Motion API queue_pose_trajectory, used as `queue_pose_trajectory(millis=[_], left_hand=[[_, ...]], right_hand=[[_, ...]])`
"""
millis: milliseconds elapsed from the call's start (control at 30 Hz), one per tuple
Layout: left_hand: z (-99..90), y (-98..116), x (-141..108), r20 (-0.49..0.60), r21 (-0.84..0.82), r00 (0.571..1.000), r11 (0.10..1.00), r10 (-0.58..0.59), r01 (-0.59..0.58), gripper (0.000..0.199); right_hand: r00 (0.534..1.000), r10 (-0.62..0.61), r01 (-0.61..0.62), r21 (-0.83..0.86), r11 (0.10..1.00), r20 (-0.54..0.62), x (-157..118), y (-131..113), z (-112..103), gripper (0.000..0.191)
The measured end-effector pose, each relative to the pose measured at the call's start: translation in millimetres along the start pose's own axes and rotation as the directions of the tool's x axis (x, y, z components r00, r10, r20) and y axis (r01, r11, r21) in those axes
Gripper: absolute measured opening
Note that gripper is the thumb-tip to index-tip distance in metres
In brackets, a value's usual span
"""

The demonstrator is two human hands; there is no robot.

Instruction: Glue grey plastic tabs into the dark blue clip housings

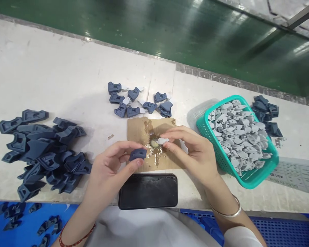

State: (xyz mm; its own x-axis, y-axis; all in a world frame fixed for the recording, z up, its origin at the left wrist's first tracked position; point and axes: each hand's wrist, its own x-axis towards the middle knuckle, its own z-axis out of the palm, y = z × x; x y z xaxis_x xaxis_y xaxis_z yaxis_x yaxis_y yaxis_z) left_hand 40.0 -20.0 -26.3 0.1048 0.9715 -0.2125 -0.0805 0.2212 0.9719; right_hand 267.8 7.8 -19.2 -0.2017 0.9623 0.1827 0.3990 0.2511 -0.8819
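Observation:
My left hand (118,161) pinches a dark blue plastic piece (137,154) between thumb and fingers. Just right of it, my right hand (190,147) holds a small light grey piece (162,141) at its fingertips, over a small round cap of liquid (155,142). The cap rests on a brown paper sheet (136,132) wet with splashes. Beyond the paper lie several dark blue pieces (149,107) with light grey parts attached. A green basket (251,182) on the right is full of light grey pieces (237,132).
A large pile of dark blue pieces (46,147) lies on the left of the white table (54,65). More dark pieces (273,109) sit behind the basket. A black phone (148,191) lies at the near edge. Blue bins (20,230) stand below the table.

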Motion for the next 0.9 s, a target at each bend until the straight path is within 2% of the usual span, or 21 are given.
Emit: queue_pose_trajectory(millis=[167, 300, 433, 567, 700, 900], left_hand=[[7.9, -3.2, 0.7, 0.016, 0.014, 1.0, 1.0, 0.019, -0.019, 0.011], [10.7, -7.7, 0.7, 0.014, 0.183, 0.995, 0.978, 0.1, -0.101, 0.017], [10.5, -16.0, 1.4, 0.043, 0.455, 0.949, 0.84, 0.313, -0.297, 0.024], [11.1, -23.0, 3.1, 0.046, 0.542, 0.884, 0.733, 0.464, -0.412, 0.022], [12.2, -22.8, 3.8, 0.053, 0.578, 0.862, 0.688, 0.504, -0.438, 0.019], [13.1, -18.1, 4.2, 0.044, 0.594, 0.901, 0.715, 0.431, -0.37, 0.015]], right_hand=[[0.981, 0.193, -0.17, 0.336, 0.926, -0.034, 0.2, -3.3, 2.3, 0.018], [0.972, 0.231, -0.196, 0.411, 0.89, -0.036, 1.2, -8.9, 4.8, 0.018], [0.968, 0.248, -0.221, 0.381, 0.898, -0.024, -2.3, -14.2, 11.3, 0.015], [0.981, 0.186, -0.167, 0.258, 0.952, -0.051, -7.4, -15.1, 18.9, 0.012], [0.994, 0.1, -0.093, 0.125, 0.988, -0.047, -8.2, -14.9, 22.9, 0.01], [1.0, 0.019, -0.019, 0.031, 0.999, -0.003, -7.4, -12.0, 25.4, 0.008]])
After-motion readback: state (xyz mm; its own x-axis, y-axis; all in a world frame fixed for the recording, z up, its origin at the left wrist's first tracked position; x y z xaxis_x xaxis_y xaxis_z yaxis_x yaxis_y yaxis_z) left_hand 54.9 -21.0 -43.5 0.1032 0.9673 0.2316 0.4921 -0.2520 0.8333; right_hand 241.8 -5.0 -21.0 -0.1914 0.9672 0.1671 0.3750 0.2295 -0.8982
